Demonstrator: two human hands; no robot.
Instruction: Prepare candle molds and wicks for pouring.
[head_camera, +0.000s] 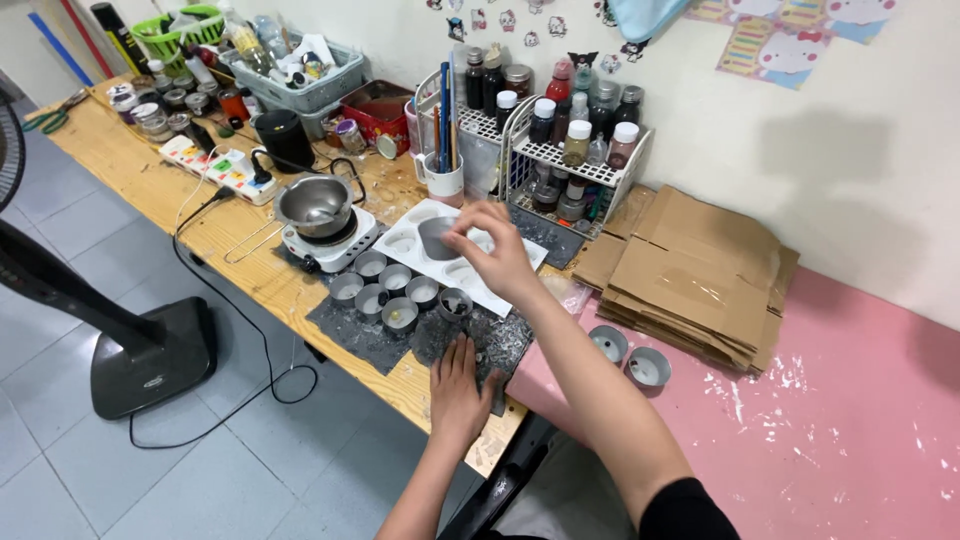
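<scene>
Small round metal cups (385, 290), thin-walled and dull grey, stood in a tight cluster on a dark, speckled mat (355, 335) just in front of the white moulded tray (495, 290). Some of them held a pale, waxy layer at the bottom; one near the front showed a small yellowish spot inside. The right hand (497, 250) hovered over the tray's middle, its fingers pinched narrowly together; whether anything thin sat between the fingertips could not be told. Beneath that hand, on the tray, sat a grey cup-shaped piece (437, 238), partly hidden. The tray itself was smooth white plastic with shallow round hollows pressed into it.

The left hand (457, 385) lay flat and spread, palm down, on the mat in front of the tray, holding nothing. Just beyond its fingertips stood one more cup (455, 302) with a dark inside.

Left of the tray, a shiny steel pot (314, 204) with a wire handle sat on a small white hotplate (335, 245); its contents looked silvery, though what they were could not be made out. Behind the tray, a white wire rack (560, 155) held capped bottles and jars in dark and reddish colours, and a white mug (444, 180) held brushes. To the right of the tray lay a stack of flattened brown cardboard (700, 275), and near it, on the pink surface (850, 420), stood two more metal cups (628, 357) with pale filling.
</scene>
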